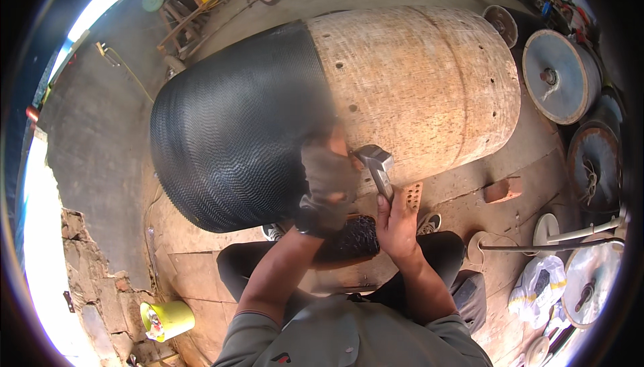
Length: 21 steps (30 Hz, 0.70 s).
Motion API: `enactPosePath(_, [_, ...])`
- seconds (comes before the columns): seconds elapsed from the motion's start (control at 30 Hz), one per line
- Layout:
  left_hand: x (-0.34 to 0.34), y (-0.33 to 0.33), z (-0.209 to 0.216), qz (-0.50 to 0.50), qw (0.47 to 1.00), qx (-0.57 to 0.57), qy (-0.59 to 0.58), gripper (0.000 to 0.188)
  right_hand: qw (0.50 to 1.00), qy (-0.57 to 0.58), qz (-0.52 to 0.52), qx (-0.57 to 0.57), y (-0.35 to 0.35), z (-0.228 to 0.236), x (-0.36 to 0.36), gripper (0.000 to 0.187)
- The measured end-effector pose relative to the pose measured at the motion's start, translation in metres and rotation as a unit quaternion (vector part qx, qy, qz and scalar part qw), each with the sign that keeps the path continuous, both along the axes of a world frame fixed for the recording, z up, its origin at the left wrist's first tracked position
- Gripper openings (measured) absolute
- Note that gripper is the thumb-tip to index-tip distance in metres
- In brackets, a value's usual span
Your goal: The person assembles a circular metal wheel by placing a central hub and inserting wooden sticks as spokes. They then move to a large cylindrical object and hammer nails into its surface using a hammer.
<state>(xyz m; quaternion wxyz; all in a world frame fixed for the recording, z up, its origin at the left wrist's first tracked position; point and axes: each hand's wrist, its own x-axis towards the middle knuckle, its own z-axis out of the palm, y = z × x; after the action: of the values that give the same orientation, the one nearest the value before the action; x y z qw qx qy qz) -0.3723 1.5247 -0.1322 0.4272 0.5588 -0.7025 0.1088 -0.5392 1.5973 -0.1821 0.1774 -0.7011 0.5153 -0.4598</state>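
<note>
A large wooden barrel-shaped form [416, 85] lies on its side in front of me. Black, finely ridged material [235, 126] wraps its left part. My left hand [329, 179], in a grey glove with bare fingertips, is at the edge where black meets wood; motion smears its fingers, so any hold is hidden. In my closed right hand [399, 229] is a hammer [381, 169], its metal head raised beside the left fingers, close to the wood. Between my knees lies a dark, bristly-looking roll [355, 238].
A brick with holes [414, 196] stands just beyond my right hand, and a red brick [503, 189] lies farther right. Round drums [557, 75] line the right side, near a white plastic bag [539, 283]. A yellow bucket [171, 320] is at lower left; a wheeled cart [201, 18] stands behind.
</note>
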Motion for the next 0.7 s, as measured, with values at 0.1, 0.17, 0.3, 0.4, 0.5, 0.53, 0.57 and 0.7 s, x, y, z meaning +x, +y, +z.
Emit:
enactPosePath(0.1, [-0.002, -0.002, -0.005, 0.032, 0.999, -0.032, -0.019, 0.074, 0.998, 0.067, 0.003, 0.000, -0.003, 0.006, 0.003, 0.028])
enactPosePath(0.17, [-0.004, -0.004, -0.007, 0.042, 0.999, -0.002, 0.020, 0.068, 0.998, 0.053, -0.011, -0.008, -0.003, 0.009, 0.003, 0.026])
enactPosePath(0.3, [-0.010, -0.005, -0.010, 0.082, 0.996, 0.012, 0.033, 0.053, 0.993, 0.111, -0.015, 0.033, -0.003, 0.012, 0.002, 0.025])
enactPosePath(0.4, [-0.012, -0.009, -0.012, 0.144, 0.988, -0.043, -0.046, 0.049, 0.998, 0.053, -0.022, -0.004, -0.003, 0.013, 0.002, 0.018])
enactPosePath(0.5, [-0.015, -0.008, -0.013, 0.148, 0.988, -0.033, 0.011, 0.049, 0.998, 0.054, -0.033, -0.016, -0.002, 0.013, 0.003, 0.017])
enactPosePath(0.53, [-0.015, -0.005, -0.013, 0.149, 0.989, -0.012, 0.006, 0.048, 0.996, 0.080, -0.027, 0.011, -0.002, 0.013, 0.004, 0.019])
enactPosePath(0.57, [-0.016, -0.002, -0.013, 0.140, 0.990, -0.019, 0.004, 0.048, 0.995, 0.098, -0.019, 0.031, -0.003, 0.013, 0.005, 0.022])
enactPosePath(0.7, [-0.022, 0.032, -0.026, 0.327, 0.922, -0.137, -0.157, 0.047, 0.988, -0.028, -0.007, -0.152, -0.003, 0.011, 0.004, 0.016])
